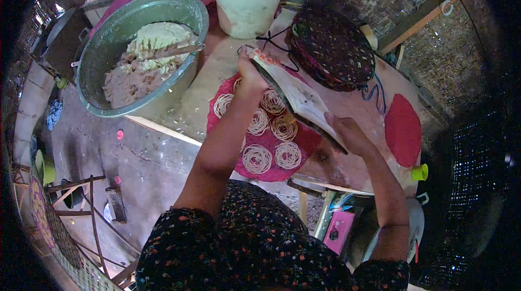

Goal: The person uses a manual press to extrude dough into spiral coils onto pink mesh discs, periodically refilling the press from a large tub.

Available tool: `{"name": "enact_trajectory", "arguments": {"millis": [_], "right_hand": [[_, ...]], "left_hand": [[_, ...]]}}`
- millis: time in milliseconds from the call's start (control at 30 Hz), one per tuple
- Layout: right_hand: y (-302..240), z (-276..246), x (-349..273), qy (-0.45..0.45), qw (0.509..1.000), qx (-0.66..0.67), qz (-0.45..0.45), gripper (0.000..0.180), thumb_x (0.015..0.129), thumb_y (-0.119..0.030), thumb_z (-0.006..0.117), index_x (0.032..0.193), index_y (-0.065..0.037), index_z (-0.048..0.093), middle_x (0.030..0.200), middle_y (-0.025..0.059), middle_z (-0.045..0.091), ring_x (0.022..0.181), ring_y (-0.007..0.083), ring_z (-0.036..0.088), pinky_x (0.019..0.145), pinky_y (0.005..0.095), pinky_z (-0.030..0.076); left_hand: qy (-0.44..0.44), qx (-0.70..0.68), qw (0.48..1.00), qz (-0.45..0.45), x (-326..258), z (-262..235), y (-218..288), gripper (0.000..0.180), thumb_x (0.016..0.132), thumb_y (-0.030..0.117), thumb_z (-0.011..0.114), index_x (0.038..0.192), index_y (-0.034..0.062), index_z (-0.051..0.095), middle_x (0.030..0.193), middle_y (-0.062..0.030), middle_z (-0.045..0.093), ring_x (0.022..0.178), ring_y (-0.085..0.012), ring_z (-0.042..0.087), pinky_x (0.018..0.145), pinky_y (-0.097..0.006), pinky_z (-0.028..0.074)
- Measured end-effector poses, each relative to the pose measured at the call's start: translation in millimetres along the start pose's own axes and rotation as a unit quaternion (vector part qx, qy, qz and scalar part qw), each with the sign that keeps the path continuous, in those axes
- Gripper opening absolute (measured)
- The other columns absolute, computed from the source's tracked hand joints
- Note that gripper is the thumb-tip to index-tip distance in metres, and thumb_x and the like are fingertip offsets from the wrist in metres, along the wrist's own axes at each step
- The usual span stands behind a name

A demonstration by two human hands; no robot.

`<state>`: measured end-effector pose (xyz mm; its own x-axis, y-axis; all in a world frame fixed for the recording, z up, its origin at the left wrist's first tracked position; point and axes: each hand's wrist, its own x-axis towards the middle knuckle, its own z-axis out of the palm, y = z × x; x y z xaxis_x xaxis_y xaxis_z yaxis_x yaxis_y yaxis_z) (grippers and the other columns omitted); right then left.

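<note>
Both my hands hold a long, pale wooden press [306,98] slantwise over a round red mat [236,155]. My left hand [252,75] is closed around its far end, where orange-red bits show. My right hand [350,135] grips the near right end, fingers wrapped on the wood. Beneath the tool, on the mat, lie several coiled nests of pale noodle strands; one nest [256,158] sits at the near edge and another nest [287,155] beside it. My left forearm and the press hide part of the mat. Whether strands are coming out underneath cannot be seen.
At left, a big green basin [198,22] holds dough [157,39] and a wooden stick [173,51]. A whitish bucket [249,6] stands at the back. Dark patterned round stack [331,47] with cords lies behind right; a red mat [403,131] and yellow-green cup [419,172] are farther right.
</note>
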<state>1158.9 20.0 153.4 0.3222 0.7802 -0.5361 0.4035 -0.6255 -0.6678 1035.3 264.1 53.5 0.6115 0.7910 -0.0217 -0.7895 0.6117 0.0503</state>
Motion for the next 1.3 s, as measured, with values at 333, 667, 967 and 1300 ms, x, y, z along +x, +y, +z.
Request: {"name": "enact_trajectory", "arguments": {"millis": [333, 667, 967, 1300], "right_hand": [[6, 20, 12, -0.098, 0.986, 0.134, -0.016, 0.069, 0.083, -0.066, 0.032, 0.086, -0.004, 0.06, 0.06, 0.0057, 0.057, 0.05, 0.0136, 0.053, 0.045, 0.0272, 0.043], [19, -32, -38, -0.024, 0.993, 0.037, 0.107, 0.07, 0.084, -0.067, 0.026, 0.075, -0.005, 0.057, 0.053, 0.004, 0.051, 0.041, 0.0106, 0.047, 0.038, 0.0247, 0.037], [20, -35, -47, 0.0, 0.994, 0.025, 0.103, 0.068, 0.087, -0.061, 0.028, 0.079, 0.0, 0.055, 0.051, 0.0062, 0.051, 0.038, 0.0138, 0.047, 0.035, 0.0288, 0.036], [14, -33, -47, 0.071, 0.995, 0.02, 0.068, 0.068, 0.086, -0.061, 0.033, 0.072, 0.001, 0.056, 0.049, 0.0056, 0.049, 0.036, 0.0136, 0.045, 0.034, 0.0284, 0.035]], "left_hand": [[-0.077, 0.055, 0.995, -0.027, -15, 29, 33, 0.039, 0.086, 0.049, 0.037, 0.068, 0.0151, 0.043, 0.055, 0.0022, 0.039, 0.053, -0.0146, 0.04, 0.061, -0.031, 0.036], [0.046, 0.008, 0.998, -0.031, -15, 8, -64, 0.034, 0.082, 0.04, 0.037, 0.062, 0.0139, 0.041, 0.053, -0.001, 0.037, 0.051, -0.0175, 0.039, 0.052, -0.033, 0.036], [0.003, -0.02, 0.997, -0.079, -12, 25, -64, 0.042, 0.084, 0.05, 0.031, 0.062, 0.0156, 0.041, 0.05, 0.0005, 0.038, 0.047, -0.0175, 0.037, 0.055, -0.034, 0.035], [-0.04, -0.035, 0.994, -0.096, 5, 30, -66, 0.038, 0.084, 0.043, 0.031, 0.059, 0.016, 0.038, 0.049, 0.0022, 0.034, 0.046, -0.0155, 0.036, 0.052, -0.032, 0.035]]}}
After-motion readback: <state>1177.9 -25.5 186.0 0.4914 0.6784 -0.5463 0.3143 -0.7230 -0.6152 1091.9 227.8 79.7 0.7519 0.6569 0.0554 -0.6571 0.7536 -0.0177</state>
